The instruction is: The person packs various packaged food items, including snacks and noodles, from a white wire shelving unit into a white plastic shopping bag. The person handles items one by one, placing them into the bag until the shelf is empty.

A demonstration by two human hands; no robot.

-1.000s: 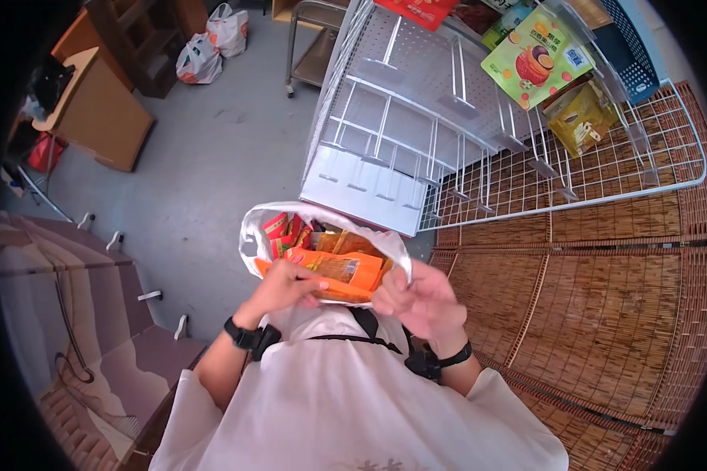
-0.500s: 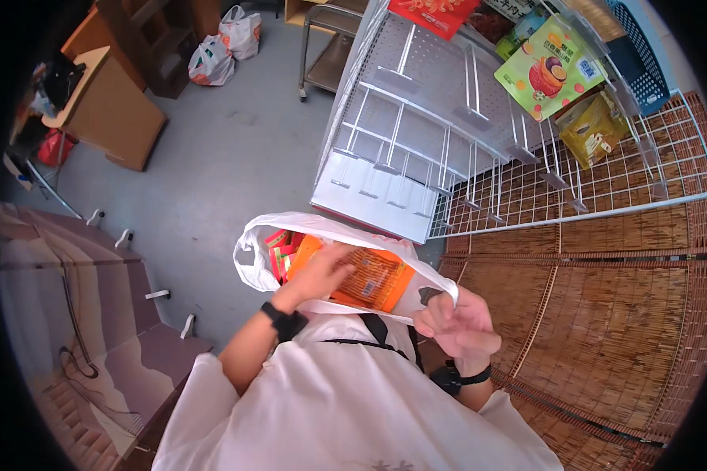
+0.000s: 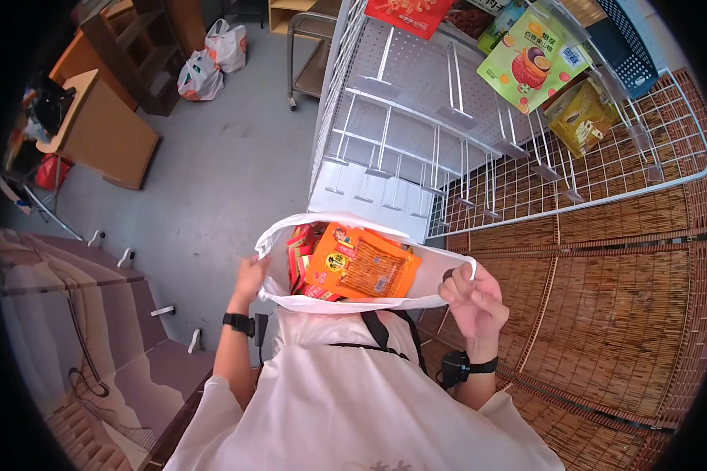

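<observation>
A white plastic bag point(image 3: 434, 267) hangs wide open in front of my body. My left hand point(image 3: 249, 280) is closed on the bag's left edge, its fingers partly hidden by the plastic. My right hand point(image 3: 477, 301) grips the right handle with curled fingers, and the handle loops over them. Inside lies an orange snack packet point(image 3: 377, 263) with a see-through middle, on top of the other contents. Several red packets point(image 3: 300, 253) show beside it at the bag's left; what sits deeper is hidden.
Ahead to the right stands a white wire display rack point(image 3: 448, 110) with many hooks; a green pouch point(image 3: 532, 61), a yellow packet point(image 3: 581, 118) and a red packet point(image 3: 408, 16) hang there. Woven blinds point(image 3: 597, 314) line the right. Two filled bags point(image 3: 202, 76) and a metal trolley point(image 3: 310, 59) stand farther off.
My left hand has come out of the bag, off the orange packet, and taken the bag's left edge. The bag is pulled wider, and my right hand still holds its handle.
</observation>
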